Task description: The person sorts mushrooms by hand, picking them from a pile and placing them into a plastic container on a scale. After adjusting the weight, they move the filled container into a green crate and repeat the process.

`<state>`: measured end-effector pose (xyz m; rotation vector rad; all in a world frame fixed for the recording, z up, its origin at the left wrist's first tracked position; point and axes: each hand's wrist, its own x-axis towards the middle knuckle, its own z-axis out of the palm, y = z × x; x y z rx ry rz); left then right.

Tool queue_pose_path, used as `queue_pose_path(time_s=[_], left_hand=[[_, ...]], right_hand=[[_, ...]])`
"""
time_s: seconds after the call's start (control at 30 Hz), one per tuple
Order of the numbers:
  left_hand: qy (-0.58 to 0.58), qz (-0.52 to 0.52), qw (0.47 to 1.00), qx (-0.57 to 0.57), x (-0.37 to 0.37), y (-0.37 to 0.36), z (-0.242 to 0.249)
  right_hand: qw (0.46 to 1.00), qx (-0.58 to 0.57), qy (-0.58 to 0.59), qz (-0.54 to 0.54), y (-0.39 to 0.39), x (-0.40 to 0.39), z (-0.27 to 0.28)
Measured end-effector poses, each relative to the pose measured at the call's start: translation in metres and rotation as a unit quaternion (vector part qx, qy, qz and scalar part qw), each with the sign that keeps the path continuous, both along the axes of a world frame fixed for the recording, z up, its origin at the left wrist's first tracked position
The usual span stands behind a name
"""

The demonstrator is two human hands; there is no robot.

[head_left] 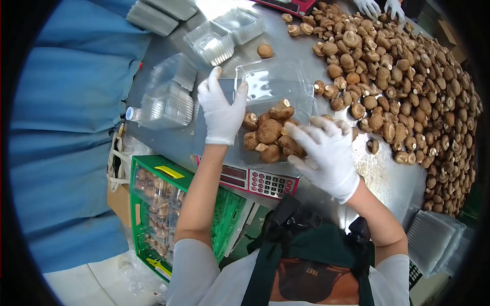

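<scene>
Both of my hands wear white gloves. A clear plastic clamshell box (246, 108), its lid raised on the far side, rests on a digital scale (270, 182) and holds several brown mushrooms (269, 131). My left hand (223, 111) is at the box's left side, thumb and fingers apart, a fingertip close to the lid's edge. Over the right side of the box, my right hand (329, 155) has its fingers spread, fingertips right at the mushrooms there. Part of those mushrooms is hidden behind its fingers.
A large mushroom heap (403, 97) covers the table's right side, with another person's gloved hands (380, 7) at its far end. Clamshell boxes (171, 104) stand at left. One loose mushroom (265, 50) lies beyond the lid. A green crate (137, 204) with packed boxes stands below left.
</scene>
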<state>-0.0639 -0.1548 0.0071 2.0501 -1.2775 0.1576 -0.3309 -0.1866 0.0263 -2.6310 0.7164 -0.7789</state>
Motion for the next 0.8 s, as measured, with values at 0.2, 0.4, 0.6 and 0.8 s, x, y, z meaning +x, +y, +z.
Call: queue_pose_path(time_s=[0.2,0.4,0.6,0.8], left_hand=[[0.278,-0.015,0.952,0.126,0.028,-0.009,-0.02],[0.428,-0.107,0.892,-0.103,0.007,0.009,0.013],[0.177,-0.193,0.964,-0.04,-0.02,0.101,0.014],[0.563,-0.02,0.826,-0.008,-0.067,0.139,0.002]], right_hand=[[0.993,-0.061,-0.092,-0.053,-0.016,0.014,-0.007],[0.999,-0.009,-0.038,-0.009,-0.021,0.008,-0.023],[0.914,0.342,-0.207,-0.068,-0.011,-0.033,-0.033],[0.822,0.552,-0.107,-0.087,0.015,-0.034,-0.025]])
